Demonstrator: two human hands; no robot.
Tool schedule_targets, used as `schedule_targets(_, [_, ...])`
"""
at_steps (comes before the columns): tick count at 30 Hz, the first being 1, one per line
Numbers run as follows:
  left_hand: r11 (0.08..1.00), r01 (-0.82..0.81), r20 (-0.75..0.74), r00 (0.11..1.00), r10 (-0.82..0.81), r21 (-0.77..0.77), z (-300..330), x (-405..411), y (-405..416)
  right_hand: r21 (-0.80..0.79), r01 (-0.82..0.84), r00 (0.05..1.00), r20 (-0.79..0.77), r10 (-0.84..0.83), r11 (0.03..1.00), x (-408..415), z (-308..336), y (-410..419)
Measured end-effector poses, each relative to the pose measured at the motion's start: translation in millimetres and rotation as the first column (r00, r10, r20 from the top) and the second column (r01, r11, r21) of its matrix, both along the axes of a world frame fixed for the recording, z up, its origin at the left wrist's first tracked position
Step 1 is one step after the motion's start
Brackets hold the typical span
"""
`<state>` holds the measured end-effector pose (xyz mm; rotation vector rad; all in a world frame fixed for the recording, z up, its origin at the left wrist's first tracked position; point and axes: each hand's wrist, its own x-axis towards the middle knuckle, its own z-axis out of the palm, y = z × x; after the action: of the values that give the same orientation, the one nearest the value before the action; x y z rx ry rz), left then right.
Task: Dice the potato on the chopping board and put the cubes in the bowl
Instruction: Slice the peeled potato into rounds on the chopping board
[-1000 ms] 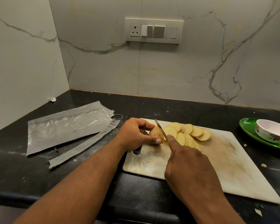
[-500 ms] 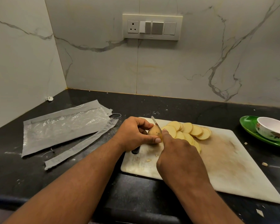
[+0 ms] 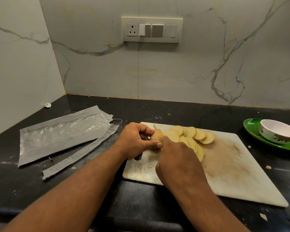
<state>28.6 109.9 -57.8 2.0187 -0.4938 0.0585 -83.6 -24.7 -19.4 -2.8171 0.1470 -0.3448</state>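
Note:
A white chopping board lies on the black counter. On its far left part my left hand pinches the small remaining end of the potato between thumb and fingers. My right hand grips a knife; only the blade tip shows behind the potato end, the handle is hidden in my fist. Several round potato slices lie fanned out to the right of the blade. A white bowl with a flower pattern stands on a green plate at the far right.
A crumpled plastic bag and grey torn strips lie on the counter to the left of the board. Small potato scraps are scattered right of the board. The marble wall with a socket panel stands behind.
The knife has come down lower, so less of the blade shows behind the potato end. My right hand has shifted a little left and nearer my left hand.

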Motion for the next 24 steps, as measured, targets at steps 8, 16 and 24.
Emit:
schedule_targets(8, [0.999,-0.032,0.032,0.999,0.032,0.008,-6,5,-1,-0.009,-0.075,0.996,-0.057,0.074,0.997,-43,-9,-11])
schedule_targets(16, [1.000,-0.029,0.051,0.998,0.029,0.002,-2,-2,-2,0.061,-0.050,0.998,-0.037,0.052,0.997,-24,-6,-9])
schedule_targets(24, [0.998,0.005,0.029,1.000,-0.004,-0.055,-3,2,0,0.066,-0.081,0.995,-0.047,0.084,0.995,-67,7,-43])
